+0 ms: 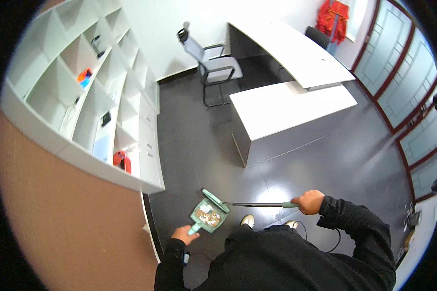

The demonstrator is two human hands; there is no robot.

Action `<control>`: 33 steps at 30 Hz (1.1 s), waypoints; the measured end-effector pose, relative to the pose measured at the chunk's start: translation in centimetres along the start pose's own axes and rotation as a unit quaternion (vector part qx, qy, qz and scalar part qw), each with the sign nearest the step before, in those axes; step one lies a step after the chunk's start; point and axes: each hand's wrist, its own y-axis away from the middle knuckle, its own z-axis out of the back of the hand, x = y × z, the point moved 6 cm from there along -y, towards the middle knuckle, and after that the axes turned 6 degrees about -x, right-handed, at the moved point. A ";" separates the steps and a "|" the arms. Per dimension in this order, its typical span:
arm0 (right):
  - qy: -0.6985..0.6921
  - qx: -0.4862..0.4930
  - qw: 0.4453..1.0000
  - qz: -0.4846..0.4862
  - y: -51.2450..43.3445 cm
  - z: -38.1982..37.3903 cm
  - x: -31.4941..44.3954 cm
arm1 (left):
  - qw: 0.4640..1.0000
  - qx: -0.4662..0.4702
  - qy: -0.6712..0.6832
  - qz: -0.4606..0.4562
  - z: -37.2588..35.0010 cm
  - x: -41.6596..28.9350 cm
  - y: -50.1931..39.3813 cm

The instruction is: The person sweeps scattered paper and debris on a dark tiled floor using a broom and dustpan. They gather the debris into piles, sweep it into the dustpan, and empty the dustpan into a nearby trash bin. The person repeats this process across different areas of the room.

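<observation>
My left hand [185, 234] grips the short handle of a pale green dustpan [214, 227]. Scraps of litter [208, 216], brown and whitish, lie in the pan. My right hand [310, 202] is closed around the green grip of a broom [255, 204] with a thin metal shaft. The shaft runs leftward, almost level in the picture, to a green broom head [215, 200] at the dustpan's far edge. Whether the bristles touch the litter cannot be made out.
White open shelving [105, 91] stands at the left, beside a brown wall [76, 203]. Ahead are a grey mesh chair [218, 69] and an L-shaped white-topped desk [287, 109]. Frosted glass doors [397, 72] line the right. My shoes [247, 220] rest on dark floor tiles [193, 152].
</observation>
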 end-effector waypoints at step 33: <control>-0.600 -0.438 0.137 -0.655 22.6 -41.9 10.1 | 0.889 0.172 -0.007 -0.425 -11.5 -52.9 -25.9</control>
